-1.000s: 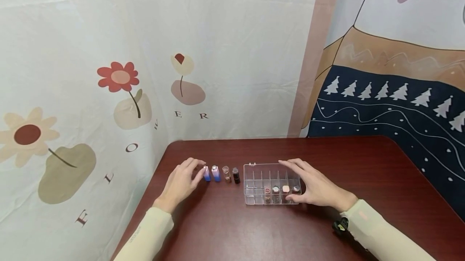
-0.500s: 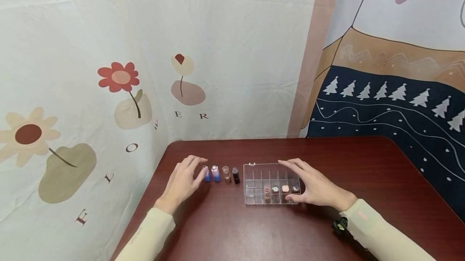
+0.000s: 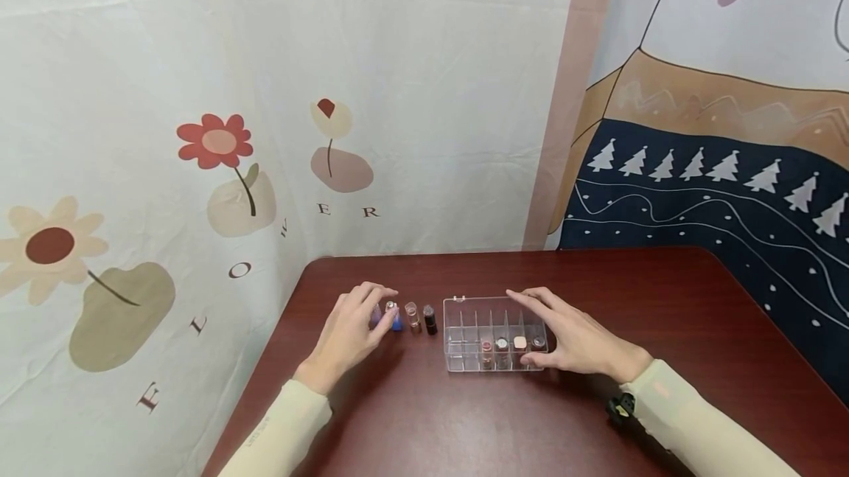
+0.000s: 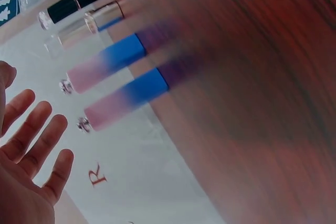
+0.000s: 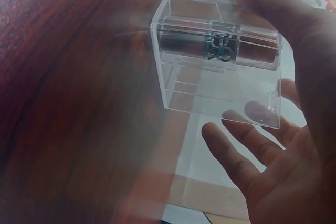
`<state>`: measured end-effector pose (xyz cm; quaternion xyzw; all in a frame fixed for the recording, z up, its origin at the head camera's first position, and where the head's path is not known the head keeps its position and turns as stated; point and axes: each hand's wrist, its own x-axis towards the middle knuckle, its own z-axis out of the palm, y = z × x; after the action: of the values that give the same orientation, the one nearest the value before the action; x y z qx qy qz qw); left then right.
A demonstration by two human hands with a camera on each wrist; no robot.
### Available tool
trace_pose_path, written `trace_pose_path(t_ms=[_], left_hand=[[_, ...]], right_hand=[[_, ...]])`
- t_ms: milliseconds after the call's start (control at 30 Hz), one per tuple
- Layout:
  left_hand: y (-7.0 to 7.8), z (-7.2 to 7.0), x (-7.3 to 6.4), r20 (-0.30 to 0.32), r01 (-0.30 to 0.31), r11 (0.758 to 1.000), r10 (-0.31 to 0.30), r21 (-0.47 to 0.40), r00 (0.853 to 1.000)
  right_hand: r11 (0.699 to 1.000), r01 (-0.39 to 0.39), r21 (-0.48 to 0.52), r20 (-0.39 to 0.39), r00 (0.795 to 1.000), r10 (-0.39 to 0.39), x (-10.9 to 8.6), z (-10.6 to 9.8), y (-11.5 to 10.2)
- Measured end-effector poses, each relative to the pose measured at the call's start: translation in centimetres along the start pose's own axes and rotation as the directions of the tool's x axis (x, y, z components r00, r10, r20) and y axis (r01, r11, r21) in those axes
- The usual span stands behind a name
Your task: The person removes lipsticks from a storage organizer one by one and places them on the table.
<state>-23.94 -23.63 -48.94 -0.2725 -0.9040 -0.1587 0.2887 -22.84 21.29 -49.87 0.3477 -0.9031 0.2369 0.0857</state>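
My left hand hovers with fingers spread beside two pink-and-blue lip gloss tubes, its thumb overlapping the nearer tube in the head view. Both tubes stand upright, one gloss tube at the row's end and the other beside it, with silvery knobs on top. To their right come a clear-and-gold lipstick tube and a black one. My right hand holds the right end of a clear divided box, thumb at the front rim, fingers behind. Several lipsticks stand in its front compartments.
The dark red-brown table is bounded at the back by a pale flower-printed curtain. A navy cloth with white trees hangs at the right. A small black device sits at my right wrist.
My left hand has moved right, from the leftmost gloss tube to the second one, without taking either. My right hand stays at the box.
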Motion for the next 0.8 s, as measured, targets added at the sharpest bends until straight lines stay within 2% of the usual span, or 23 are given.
trace_pose_path(t_ms=[333,800], left_hand=[[2.1,0.0,0.6,-0.005,-0.062,0.998,0.062,-0.027,0.998],[5.2,1.1,1.5,0.009,-0.164,0.984,0.165,-0.063,0.986]], right_hand=[[1.000,-0.004,0.014,0.029,1.000,0.004,-0.1,-0.4,-0.1],[0.996,-0.093,-0.010,0.098,0.991,0.093,-0.6,-1.7,0.4]])
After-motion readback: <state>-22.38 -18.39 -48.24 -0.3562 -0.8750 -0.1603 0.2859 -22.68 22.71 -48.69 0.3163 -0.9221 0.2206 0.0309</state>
